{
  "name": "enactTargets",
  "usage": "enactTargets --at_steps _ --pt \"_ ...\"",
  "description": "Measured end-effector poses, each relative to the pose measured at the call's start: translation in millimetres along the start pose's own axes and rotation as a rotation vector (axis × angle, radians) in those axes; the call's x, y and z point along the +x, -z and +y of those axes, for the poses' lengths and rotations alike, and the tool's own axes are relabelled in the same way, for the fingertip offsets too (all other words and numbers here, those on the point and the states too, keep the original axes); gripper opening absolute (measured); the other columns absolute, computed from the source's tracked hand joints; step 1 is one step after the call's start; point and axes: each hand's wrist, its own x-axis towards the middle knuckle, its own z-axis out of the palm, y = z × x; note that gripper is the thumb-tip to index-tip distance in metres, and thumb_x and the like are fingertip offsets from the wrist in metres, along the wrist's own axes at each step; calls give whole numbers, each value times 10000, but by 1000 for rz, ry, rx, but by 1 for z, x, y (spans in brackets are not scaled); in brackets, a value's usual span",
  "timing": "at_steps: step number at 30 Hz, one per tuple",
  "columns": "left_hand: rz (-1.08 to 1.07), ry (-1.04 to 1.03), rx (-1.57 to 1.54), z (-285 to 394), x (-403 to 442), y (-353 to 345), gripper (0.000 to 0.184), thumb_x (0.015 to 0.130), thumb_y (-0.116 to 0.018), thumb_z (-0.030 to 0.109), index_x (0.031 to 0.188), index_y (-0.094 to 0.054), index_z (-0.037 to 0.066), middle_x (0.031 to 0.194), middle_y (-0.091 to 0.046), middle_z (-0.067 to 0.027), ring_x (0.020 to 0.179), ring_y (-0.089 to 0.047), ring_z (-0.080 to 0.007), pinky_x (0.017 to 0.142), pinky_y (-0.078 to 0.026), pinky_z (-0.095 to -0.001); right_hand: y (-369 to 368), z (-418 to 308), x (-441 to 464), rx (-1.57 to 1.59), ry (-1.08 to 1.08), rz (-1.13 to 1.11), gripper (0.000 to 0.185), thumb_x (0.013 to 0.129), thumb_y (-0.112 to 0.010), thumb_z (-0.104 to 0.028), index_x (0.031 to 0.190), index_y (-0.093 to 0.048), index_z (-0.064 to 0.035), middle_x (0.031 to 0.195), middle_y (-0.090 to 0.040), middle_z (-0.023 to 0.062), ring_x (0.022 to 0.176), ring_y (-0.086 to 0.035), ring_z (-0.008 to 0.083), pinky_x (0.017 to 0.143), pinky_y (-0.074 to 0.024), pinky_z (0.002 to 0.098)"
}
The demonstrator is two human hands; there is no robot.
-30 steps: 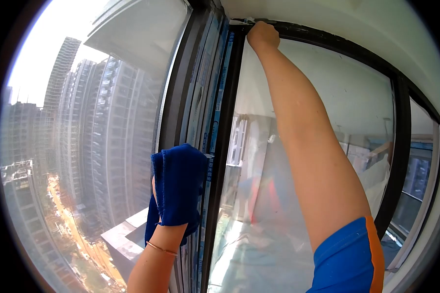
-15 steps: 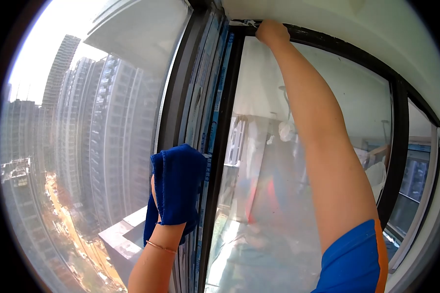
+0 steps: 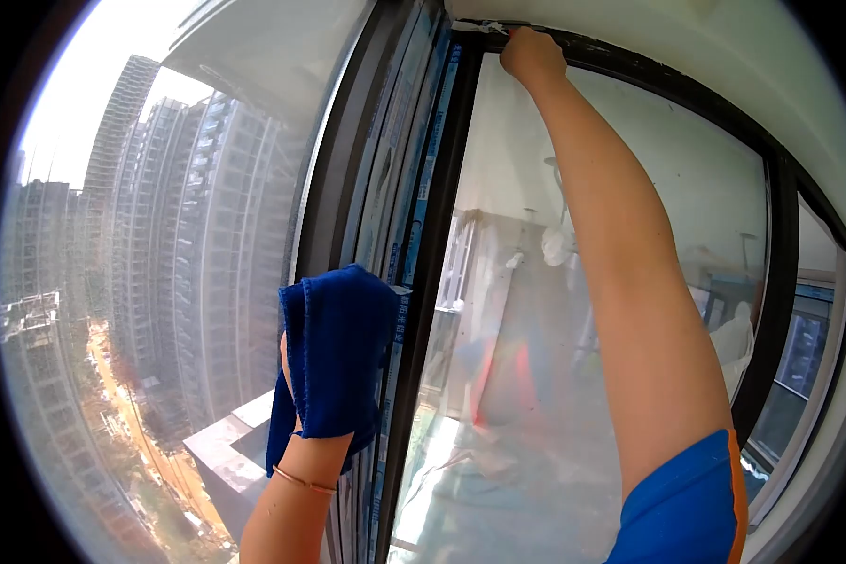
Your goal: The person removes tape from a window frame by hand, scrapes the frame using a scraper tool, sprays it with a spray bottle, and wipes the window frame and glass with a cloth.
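A dark blue cloth (image 3: 340, 352) drapes over my left hand (image 3: 288, 362), hiding nearly all its fingers, beside the window's side frame with blue-printed film strips (image 3: 423, 179). A thin bangle circles that wrist. My right hand (image 3: 534, 54) is raised, its fingers closed at the dark top frame (image 3: 620, 77) near the upper left corner of the glass pane (image 3: 526, 188). A small red bit shows by its fingertips, but what it holds is too small to make out. White residue (image 3: 487, 28) lies on the frame just left of it.
Left of the side frame, another glass pane (image 3: 244, 235) looks out on tall buildings and a road far below. A pale ceiling (image 3: 724, 56) curves above the top frame. At the right are a dark upright (image 3: 778, 235) and a narrow window (image 3: 804, 348).
My right hand has moved rightward along the top frame over the last second. The cloth-covered left hand has shifted slightly left and up in view, and the view has tilted a little.
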Motion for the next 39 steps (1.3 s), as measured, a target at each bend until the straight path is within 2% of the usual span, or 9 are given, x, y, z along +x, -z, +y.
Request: enactTargets --at_steps 2,6,15,18,22,24,27,32,39 --pt "-30 -5 50 3 1 -1 407 1037 -385 262 1247 -553 -44 1199 -625 -218 1039 -666 -293 866 -587 -360 3 -4 9 -87 -29 -58 388 859 -537 -130 1233 -640 -147 1162 -654 206 1081 -637 376 909 -522 440" --pt "-86 -205 566 27 0 -1 415 1036 -382 267 1252 -549 -45 1204 -621 -223 1033 -667 -303 847 -594 -362 0 -2 0 -95 17 -33 376 858 -537 -118 1217 -646 -106 1169 -651 207 1082 -635 386 903 -526 442" --pt "-121 -68 359 15 -1 0 451 1041 -356 314 1285 -535 -20 1228 -604 -230 1056 -659 -313 845 -594 -361 -20 -27 -1 -16 -16 -1 320 842 -550 -99 1131 -679 -48 1128 -664 218 1040 -653 390 863 -547 440" --pt "-55 -228 523 11 0 1 444 1040 -365 306 1286 -533 -23 1228 -603 -232 1062 -656 -313 860 -589 -363 -46 -28 2 -4 5 112 338 846 -565 -113 1166 -658 -53 1100 -674 215 1035 -654 390 848 -551 443" --pt "-10 -47 162 6 -6 -4 455 1040 -368 313 1280 -539 -33 1241 -593 -238 1090 -642 -326 888 -578 -386 -58 -17 -8 120 -50 110 379 890 -544 -193 1238 -603 -55 1093 -673 219 1017 -650 406 858 -530 457" --pt "-12 -74 108 2 -2 -4 462 1041 -367 316 1282 -536 -40 1254 -583 -244 1102 -635 -332 899 -572 -389 -58 -2 -7 227 -8 142 421 914 -523 -248 1285 -566 -54 1091 -671 222 1003 -649 410 869 -515 462" --pt "-71 -204 330 -4 -1 -2 469 1040 -369 315 1289 -527 -50 1272 -568 -253 1118 -626 -337 920 -561 -389 -56 41 -5 353 48 282 450 935 -489 -310 1315 -552 -76 1081 -669 232 981 -651 406 886 -497 466" --pt "-139 -115 409 -5 1 5 450 1043 -376 292 1312 -506 -44 1294 -553 -255 1149 -609 -327 941 -548 -384 2 72 -27 57 12 129 360 927 -514 -234 1280 -584 -216 1026 -697 162 978 -668 352 839 -535 447" --pt "-183 -201 800 5 3 7 395 1038 -415 254 1303 -496 -26 1278 -569 -229 1126 -625 -267 906 -556 -292 4 67 -4 -29 86 30 388 918 -488 -275 1284 -606 -227 991 -702 160 942 -667 365 830 -537 466"
